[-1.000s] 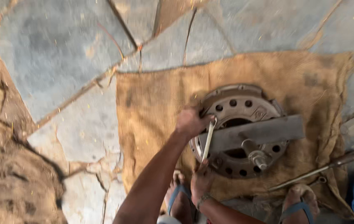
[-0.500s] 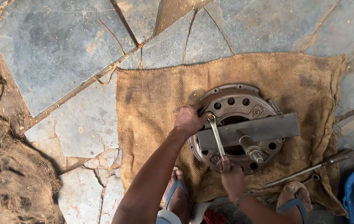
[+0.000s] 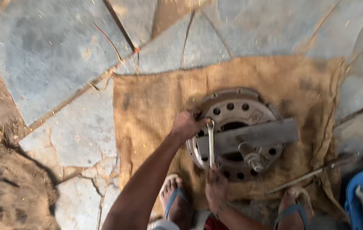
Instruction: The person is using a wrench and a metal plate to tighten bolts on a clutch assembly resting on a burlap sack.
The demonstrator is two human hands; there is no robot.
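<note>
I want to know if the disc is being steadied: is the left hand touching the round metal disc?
Touching: the head view shows the left hand resting on the rim of the metal disc.

Burlap cloth [image 3: 160, 102]: tan-brown, plain weave. Round metal plate [image 3: 237, 113]: dull grey, rust-tinged, ringed with dark holes. Crossbar [image 3: 271, 133]: grey steel. Wrench [image 3: 211, 142]: silvery. Stone floor [image 3: 41, 51]: blue-grey slabs, brown joints. Sandals [image 3: 174, 200]: blue straps.

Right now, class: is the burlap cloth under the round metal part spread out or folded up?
Spread out: the burlap cloth lies flat on the stone floor, reaching past the round metal part on every side.
</note>
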